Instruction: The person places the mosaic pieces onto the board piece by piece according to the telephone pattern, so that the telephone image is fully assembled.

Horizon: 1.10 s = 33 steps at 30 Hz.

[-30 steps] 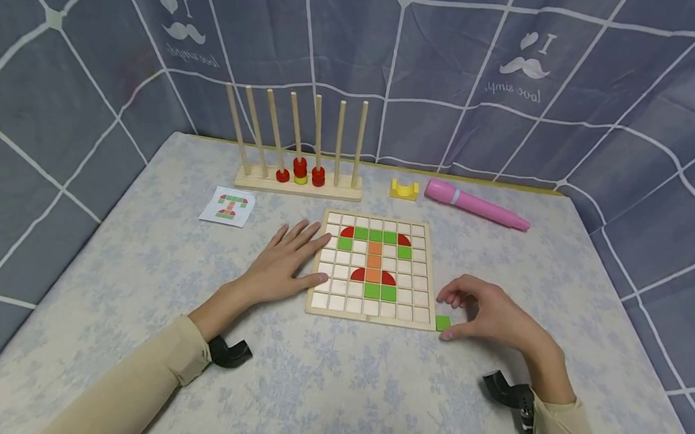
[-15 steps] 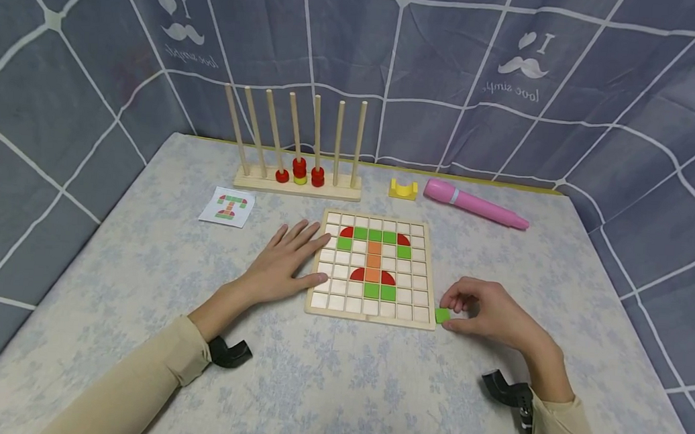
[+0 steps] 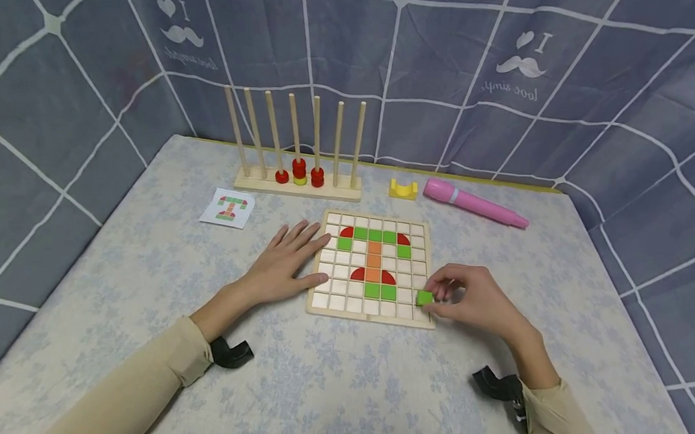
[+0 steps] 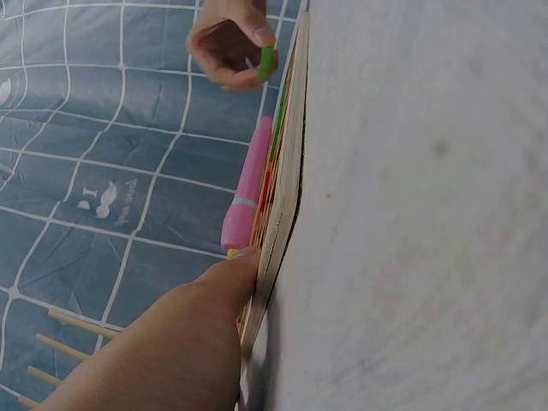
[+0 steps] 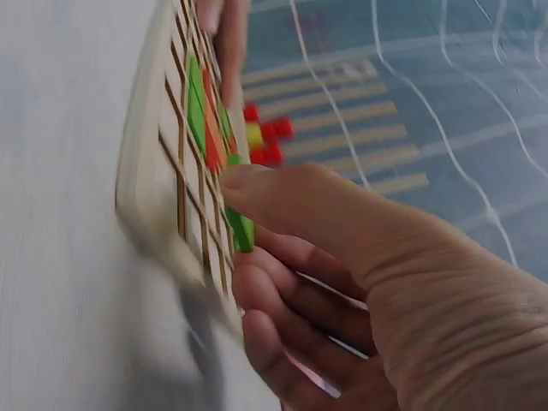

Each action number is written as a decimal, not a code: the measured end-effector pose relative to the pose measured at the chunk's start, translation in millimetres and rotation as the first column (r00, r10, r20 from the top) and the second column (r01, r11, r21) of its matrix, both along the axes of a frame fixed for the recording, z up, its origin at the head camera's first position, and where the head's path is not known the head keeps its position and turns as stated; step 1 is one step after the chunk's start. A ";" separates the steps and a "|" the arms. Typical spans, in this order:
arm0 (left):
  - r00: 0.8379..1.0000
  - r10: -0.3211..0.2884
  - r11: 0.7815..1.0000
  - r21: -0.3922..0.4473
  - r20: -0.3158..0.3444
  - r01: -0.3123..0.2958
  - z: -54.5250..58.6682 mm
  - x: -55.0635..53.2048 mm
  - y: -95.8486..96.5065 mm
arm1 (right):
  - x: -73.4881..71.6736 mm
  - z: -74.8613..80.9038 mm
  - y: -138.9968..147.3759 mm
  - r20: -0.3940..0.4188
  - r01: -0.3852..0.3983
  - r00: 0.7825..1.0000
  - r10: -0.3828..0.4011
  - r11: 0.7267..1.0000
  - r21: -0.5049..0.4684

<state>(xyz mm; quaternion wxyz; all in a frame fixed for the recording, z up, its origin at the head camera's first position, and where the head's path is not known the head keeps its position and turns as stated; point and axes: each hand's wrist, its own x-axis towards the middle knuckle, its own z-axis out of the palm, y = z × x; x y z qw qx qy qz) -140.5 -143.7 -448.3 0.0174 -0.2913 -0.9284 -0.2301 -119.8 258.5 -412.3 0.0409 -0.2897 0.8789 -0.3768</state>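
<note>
A wooden grid board (image 3: 329,304) lies mid-table, with green and orange square tiles and red quarter-round tiles set in a T-like pattern. My left hand (image 3: 284,263) rests flat at its left side, fingertips and thumb over the edge. My right hand (image 3: 475,296) pinches a loose green square tile (image 3: 424,298) between thumb and fingers, over the board's right edge. In the left wrist view that green tile (image 4: 266,63) shows raised above the board's face. The right wrist view has the thumb (image 5: 274,193) on the tile, its fingers curled beneath.
A pattern card (image 3: 227,208) with the same kind of figure lies left of the board. Behind stands a wooden peg rack (image 3: 325,191) with red and yellow beads. A yellow cradle-shaped block (image 3: 403,190) and a pink pen-like stick (image 3: 475,204) lie at the back right.
My right hand took hold of the green tile beside the board's lower right corner and lifted it up and left over the board's right edge. The left hand stayed in place.
</note>
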 end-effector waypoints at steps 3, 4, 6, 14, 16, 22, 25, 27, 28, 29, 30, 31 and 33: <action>1.000 0.003 1.000 -0.003 -0.010 -0.003 0.2 -0.6 -0.8 | -5.8 3.7 -21.0 -0.014 -0.035 0.999 0.035 0.999 0.012; 1.000 0.003 1.000 -0.002 -0.010 -0.003 0.1 -0.9 -1.0 | -7.4 5.0 -28.4 -0.019 -0.045 0.999 0.046 0.999 0.017; 1.000 0.002 1.000 -0.005 -0.013 -0.002 -0.6 -1.5 -1.2 | -9.8 6.9 -43.6 -0.037 -0.052 0.998 0.053 0.998 0.033; 1.000 0.008 1.000 -0.006 -0.008 -0.008 -3.6 -1.8 1.0 | -9.2 2.5 -95.9 -0.077 -0.034 0.996 0.041 0.995 0.093; 1.000 0.006 1.000 -0.011 -0.003 -0.006 -5.6 -2.0 2.4 | -7.1 -1.5 -102.6 -0.075 -0.043 0.996 0.050 0.995 0.093; 1.000 0.006 1.000 -0.014 -0.012 -0.006 -7.5 -1.6 4.1 | -3.0 -13.3 -110.9 -0.147 -0.035 0.988 0.040 0.999 0.038; 1.000 0.006 1.000 -0.015 -0.019 -0.006 -6.9 -1.6 3.4 | -2.9 -17.8 -111.2 -0.172 -0.030 0.985 0.031 0.999 0.010; 1.000 0.005 1.000 -0.017 -0.021 -0.005 -6.7 -1.9 2.7 | -3.3 -19.1 -110.7 -0.183 -0.035 0.983 0.034 0.999 -0.004; 1.000 0.004 1.000 -0.019 -0.020 -0.004 -5.9 -1.8 2.4 | -3.7 -19.1 -110.0 -0.183 -0.034 0.983 0.030 0.999 -0.016; 1.000 0.003 1.000 -0.020 -0.020 -0.004 -5.2 -1.7 2.1 | -4.2 -18.8 -109.3 -0.183 -0.027 0.983 0.021 0.999 -0.030; 1.000 0.004 1.000 -0.024 -0.021 -0.005 -5.3 -2.1 1.4 | -5.2 -18.4 -108.4 -0.190 -0.010 0.982 0.002 0.999 -0.041; 1.000 0.006 1.000 -0.025 -0.020 -0.006 -4.7 -2.0 0.8 | -6.3 -18.0 -107.1 -0.192 0.015 0.981 -0.027 0.998 -0.061; 1.000 0.006 1.000 -0.029 -0.021 -0.006 -4.4 -2.4 -0.6 | -9.4 -17.8 -103.6 -0.202 0.095 0.973 -0.112 0.991 -0.093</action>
